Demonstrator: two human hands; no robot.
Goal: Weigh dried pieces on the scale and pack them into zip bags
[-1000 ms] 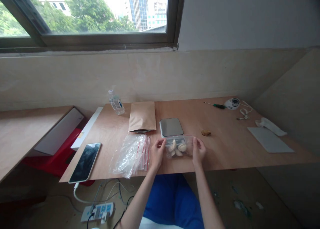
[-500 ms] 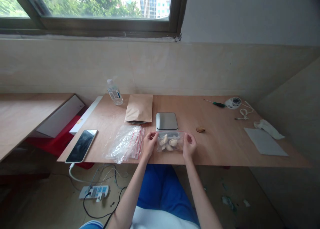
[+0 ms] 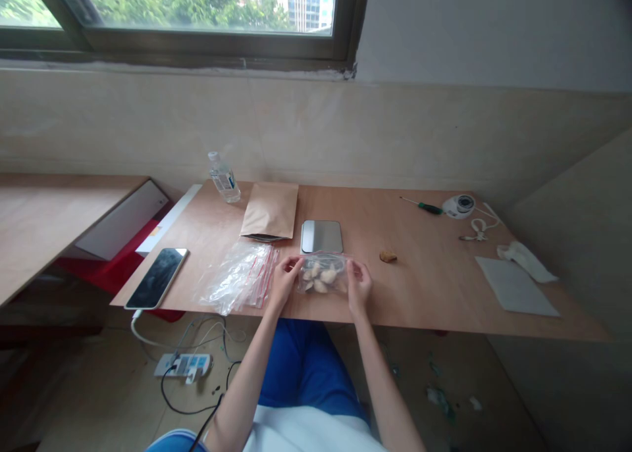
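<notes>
Between my hands is a clear zip bag [image 3: 322, 276] with several pale, beige pieces inside; I cannot make out their exact kind. My left hand [image 3: 285, 276] pinches the bag's upper left corner, and my right hand [image 3: 359, 284] grips its right side. The bag is held at the table's front edge, just in front of a small silver digital scale [image 3: 321, 235]. To the left of my left hand lies a pile of clear zip bags [image 3: 241, 277] with red seal lines. A brown lump [image 3: 388, 256] sits on the table to the right of the scale.
A kraft paper pouch [image 3: 271, 210] and a water bottle [image 3: 224, 179] are at the back left. A phone [image 3: 157, 277] on a cable lies near the left edge. Right: a screwdriver [image 3: 428, 208], a white dome camera [image 3: 460, 206], a white sheet [image 3: 516, 286] and a crumpled white cloth [image 3: 529, 261].
Both hands stay on the zip bag; its right side is drawn closer to the left hand, and the pieces inside have shifted. The whole view has moved slightly.
</notes>
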